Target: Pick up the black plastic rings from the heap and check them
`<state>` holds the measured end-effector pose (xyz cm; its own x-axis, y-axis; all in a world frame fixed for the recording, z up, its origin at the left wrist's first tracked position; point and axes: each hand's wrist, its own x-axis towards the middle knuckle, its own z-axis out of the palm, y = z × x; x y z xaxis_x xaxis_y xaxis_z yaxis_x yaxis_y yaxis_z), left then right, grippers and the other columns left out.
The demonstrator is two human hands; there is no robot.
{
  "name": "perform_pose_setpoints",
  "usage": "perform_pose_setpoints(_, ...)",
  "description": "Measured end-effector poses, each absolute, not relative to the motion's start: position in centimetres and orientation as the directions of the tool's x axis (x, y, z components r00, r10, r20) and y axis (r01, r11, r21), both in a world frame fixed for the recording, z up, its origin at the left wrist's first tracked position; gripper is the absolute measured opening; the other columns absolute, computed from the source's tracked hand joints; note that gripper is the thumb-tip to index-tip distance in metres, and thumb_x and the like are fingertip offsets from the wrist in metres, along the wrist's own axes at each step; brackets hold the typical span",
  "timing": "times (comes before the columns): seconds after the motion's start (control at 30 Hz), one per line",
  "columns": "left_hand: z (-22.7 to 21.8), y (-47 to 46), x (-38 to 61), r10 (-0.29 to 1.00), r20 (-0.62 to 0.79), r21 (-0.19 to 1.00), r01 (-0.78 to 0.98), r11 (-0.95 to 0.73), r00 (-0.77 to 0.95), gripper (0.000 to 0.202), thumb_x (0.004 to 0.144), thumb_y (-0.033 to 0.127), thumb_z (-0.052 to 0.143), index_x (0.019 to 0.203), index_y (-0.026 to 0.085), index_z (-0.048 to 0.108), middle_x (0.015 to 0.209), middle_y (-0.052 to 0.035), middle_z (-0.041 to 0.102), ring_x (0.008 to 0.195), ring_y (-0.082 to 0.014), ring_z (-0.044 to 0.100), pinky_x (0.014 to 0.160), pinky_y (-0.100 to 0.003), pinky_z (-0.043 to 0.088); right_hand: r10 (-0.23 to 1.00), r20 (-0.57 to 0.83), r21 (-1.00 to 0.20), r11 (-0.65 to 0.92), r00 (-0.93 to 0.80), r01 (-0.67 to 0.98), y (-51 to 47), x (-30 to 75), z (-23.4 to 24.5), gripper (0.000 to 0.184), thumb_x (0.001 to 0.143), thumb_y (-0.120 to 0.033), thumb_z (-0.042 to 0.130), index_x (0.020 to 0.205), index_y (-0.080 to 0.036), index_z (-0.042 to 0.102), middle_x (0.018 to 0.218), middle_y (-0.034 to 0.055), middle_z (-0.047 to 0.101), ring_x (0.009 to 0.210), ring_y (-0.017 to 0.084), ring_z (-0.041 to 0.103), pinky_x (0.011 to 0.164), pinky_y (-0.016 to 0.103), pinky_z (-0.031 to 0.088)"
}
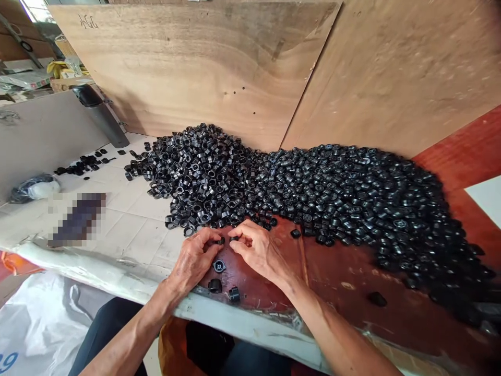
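**Slips and strays: what we would watch**

Our left hand (195, 258) is closed in a narrow pinch on a small black part (221, 241). Our right hand (256, 250) pinches a second black part (234, 238) just beside it. The two pieces nearly meet above the red-brown tabletop (352, 282), at the foot of the heap of black parts (313, 193).

Three loose pieces (219, 266) lie between our wrists, two of them close to the table's near edge. We judge this the main risk: a shifted wrist or forearm could brush them over the edge, into our lap or towards the white sack (35, 324) below.

Both pinches are at the fingertips only, so a slick part could pop free and be lost among the identical ones.

The heap rests against the plywood boards (195, 68). Digging at its foot could set it sliding towards us.
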<state>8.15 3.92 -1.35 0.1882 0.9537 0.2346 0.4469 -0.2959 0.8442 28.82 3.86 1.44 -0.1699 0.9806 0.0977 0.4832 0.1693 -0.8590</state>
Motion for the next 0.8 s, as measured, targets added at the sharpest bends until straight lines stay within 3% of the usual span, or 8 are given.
perform_pose_setpoints(0.1, -1.2, 4.1, 8.4, 0.944, 0.248, 0.870, 0.377, -0.316, 0.218, 0.007, 0.090, 0.018, 0.066, 0.092, 0.023, 0.069, 0.115, -0.0046, 0.078, 0.105, -0.0209, 0.075, 0.090, -0.035, 0.061, 0.986, -0.104, -0.938, -0.053, -0.132, 0.342, 4.0, 28.8, 1.9, 0.017, 0.086, -0.023, 0.068, 0.102, -0.022, 0.071, 0.080, 0.0007, 0.075, 0.072, 0.018, 0.072, 0.064, 0.027, 0.049)
perform_pose_setpoints(0.17, -1.0, 4.0, 8.5, 0.940, 0.243, 0.875, 0.364, -0.320, 0.242, 0.008, 0.091, 0.018, 0.066, 0.092, 0.024, 0.071, 0.119, -0.0047, 0.078, 0.109, -0.0212, 0.075, 0.094, -0.036, 0.061, 0.976, -0.149, -0.965, -0.109, -0.158, 0.239, 4.0, 28.8, 2.4, 0.020, 0.086, -0.027, 0.066, 0.106, -0.022, 0.070, 0.080, 0.0009, 0.077, 0.078, 0.020, 0.076, 0.066, 0.027, 0.050)
perform_pose_setpoints(0.27, -0.6, 3.8, 8.6, 0.946, 0.208, 0.904, 0.319, -0.283, 0.249, 0.007, 0.091, 0.019, 0.069, 0.094, 0.024, 0.072, 0.121, -0.0041, 0.078, 0.109, -0.0211, 0.076, 0.093, -0.036, 0.061, 0.981, -0.095, -0.984, -0.066, -0.171, 0.168, 3.8, 28.8, 2.9, 0.019, 0.086, -0.030, 0.064, 0.102, -0.021, 0.070, 0.087, 0.0018, 0.078, 0.083, 0.020, 0.077, 0.071, 0.027, 0.052)
perform_pose_setpoints(0.43, -0.1, 3.7, 8.5, 0.942, 0.194, 0.949, 0.192, -0.251, 0.273, 0.009, 0.092, 0.024, 0.073, 0.101, 0.024, 0.074, 0.124, -0.0062, 0.078, 0.113, -0.0232, 0.076, 0.094, -0.036, 0.062, 0.989, -0.089, -0.960, -0.055, -0.114, 0.274, 3.9, 28.9, 2.7, 0.018, 0.079, -0.032, 0.071, 0.093, -0.021, 0.072, 0.067, -0.0035, 0.067, 0.061, 0.015, 0.062, 0.056, 0.025, 0.041)
perform_pose_setpoints(0.7, 0.2, 4.0, 8.4, 0.910, 0.321, 0.896, 0.227, -0.381, 0.261, 0.012, 0.094, 0.020, 0.073, 0.103, 0.025, 0.079, 0.113, -0.0054, 0.081, 0.112, -0.0220, 0.075, 0.100, -0.037, 0.060, 0.992, -0.041, -0.989, -0.023, -0.123, 0.144, 3.7, 28.6, 2.1, 0.019, 0.086, -0.037, 0.068, 0.098, -0.022, 0.072, 0.092, 0.0048, 0.080, 0.083, 0.022, 0.079, 0.076, 0.032, 0.058)
perform_pose_setpoints(0.8, 0.8, 3.9, 8.6, 0.904, 0.316, 0.912, 0.172, -0.373, 0.286, 0.014, 0.092, 0.020, 0.075, 0.104, 0.026, 0.080, 0.115, -0.0054, 0.081, 0.114, -0.0228, 0.074, 0.103, -0.039, 0.059, 0.993, -0.078, -0.986, -0.063, -0.094, 0.152, 3.7, 28.6, 1.8, 0.015, 0.083, -0.035, 0.071, 0.091, -0.022, 0.070, 0.083, 0.0028, 0.078, 0.077, 0.022, 0.078, 0.070, 0.031, 0.057)
